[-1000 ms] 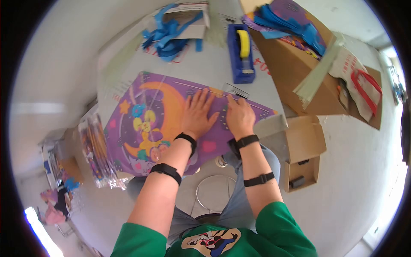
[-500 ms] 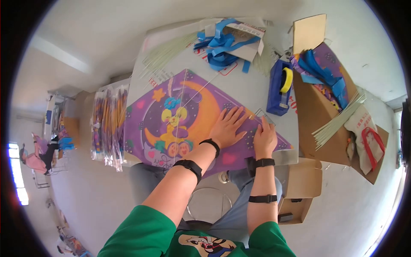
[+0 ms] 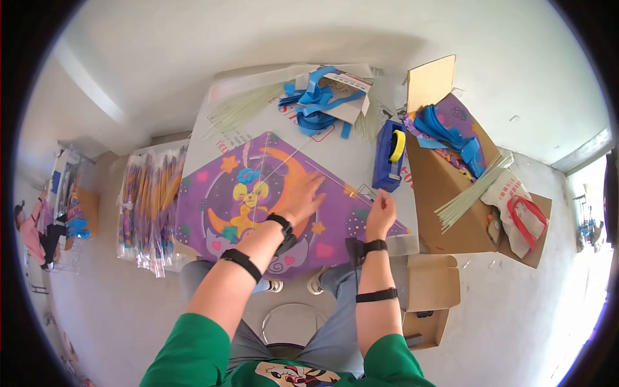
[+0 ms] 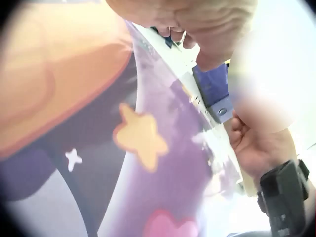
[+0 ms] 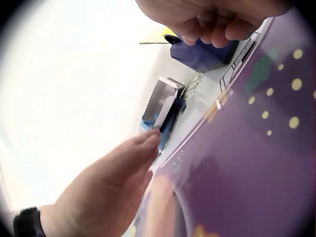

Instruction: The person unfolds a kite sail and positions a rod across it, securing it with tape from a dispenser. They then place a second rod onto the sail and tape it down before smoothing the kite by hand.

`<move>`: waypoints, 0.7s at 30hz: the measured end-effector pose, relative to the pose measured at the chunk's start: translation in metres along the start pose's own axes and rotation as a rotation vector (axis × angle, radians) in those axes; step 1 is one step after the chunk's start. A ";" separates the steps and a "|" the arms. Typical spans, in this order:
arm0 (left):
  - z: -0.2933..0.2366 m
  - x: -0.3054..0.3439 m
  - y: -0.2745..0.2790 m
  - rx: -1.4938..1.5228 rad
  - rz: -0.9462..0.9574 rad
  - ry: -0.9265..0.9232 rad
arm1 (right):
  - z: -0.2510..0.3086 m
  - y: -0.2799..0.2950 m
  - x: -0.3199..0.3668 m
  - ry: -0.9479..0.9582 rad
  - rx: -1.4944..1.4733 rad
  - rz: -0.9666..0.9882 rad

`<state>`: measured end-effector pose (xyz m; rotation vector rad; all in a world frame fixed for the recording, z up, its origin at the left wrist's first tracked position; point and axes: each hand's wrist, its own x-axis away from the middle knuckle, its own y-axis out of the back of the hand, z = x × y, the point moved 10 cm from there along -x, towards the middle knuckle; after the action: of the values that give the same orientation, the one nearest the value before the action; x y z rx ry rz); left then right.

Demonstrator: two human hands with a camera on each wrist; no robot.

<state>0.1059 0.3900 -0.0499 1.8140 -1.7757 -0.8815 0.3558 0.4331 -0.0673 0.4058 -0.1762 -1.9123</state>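
A purple kite sheet (image 3: 216, 248) with a bear on an orange moon lies on the table, thin rods across it. Over its upper right part is my left hand (image 3: 302, 201), fingers spread; in the left wrist view this hand (image 4: 197, 24) shows at the top. Near the sheet's right edge is my right hand (image 3: 381, 216), fingers curled, with nothing seen in them; the right wrist view shows this hand (image 5: 217, 19) above the edge and the left hand (image 5: 111, 185) lower left. A blue dispenser (image 3: 385, 171) with yellow tape (image 3: 397, 147) stands just beyond the right hand.
Blue ribbons (image 3: 316, 119) spill from a small box (image 3: 348, 106) at the table's back, beside pale sticks (image 3: 242, 113). Bagged kites (image 3: 151, 206) lie at left. A cardboard box (image 3: 438, 206) stands at right, with sticks and a cloth bag (image 3: 509, 209); another open box (image 3: 432, 287) is below.
My left hand has moved left over the sheet, from beside the right hand towards the moon. The right hand's fingers have drawn back to a curl near the edge. The head view has shifted.
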 end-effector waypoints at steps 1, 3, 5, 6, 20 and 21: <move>0.012 0.006 0.004 -0.114 0.033 0.005 | -0.003 0.006 -0.008 -0.042 -0.140 -0.049; 0.033 0.020 0.008 -0.215 0.074 0.007 | 0.017 0.026 -0.032 0.064 -0.044 -0.093; 0.047 0.039 0.026 -0.339 -0.060 0.051 | 0.036 0.041 -0.055 0.124 0.124 -0.113; 0.050 0.046 0.031 -0.291 -0.046 0.084 | 0.042 0.042 -0.067 0.141 0.188 -0.110; 0.050 0.079 0.010 -0.402 0.125 0.160 | -0.031 -0.005 -0.112 -0.350 -0.052 0.242; 0.050 0.079 0.010 -0.403 0.119 0.161 | -0.030 -0.006 -0.109 -0.427 -0.066 0.274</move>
<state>0.0608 0.3163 -0.0874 1.4618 -1.4651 -0.9379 0.3963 0.5381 -0.0761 -0.0755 -0.4254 -1.7058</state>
